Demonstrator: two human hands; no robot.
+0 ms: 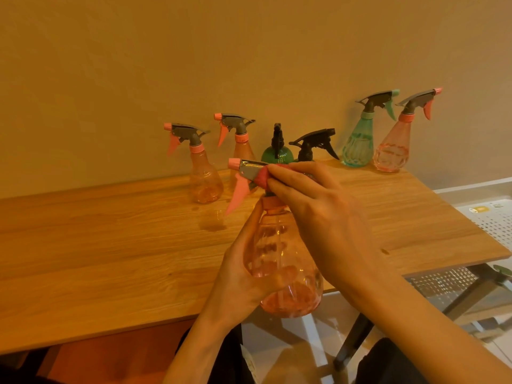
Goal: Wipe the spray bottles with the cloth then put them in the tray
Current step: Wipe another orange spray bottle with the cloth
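Observation:
My left hand (243, 275) grips the clear pink spray bottle (288, 270) by its body and holds it upright above the table's front edge. Its grey head with pink nozzle and trigger (243, 173) points left. My right hand (313, 206) pinches a small red cloth (261, 178) against the back of that head. Along the wall stand several more spray bottles: two pink ones (203, 173) at the left, a green one (277, 153) and a black-headed one (313, 146) behind my hands, a teal one (358, 142) and a pink one (392, 145) at the right.
The wooden table (110, 253) runs from the left to a right edge near the last bottles. A white perforated tray (487, 217) lies beyond that edge at the right, lower than the tabletop. Dark table legs and a floor show below.

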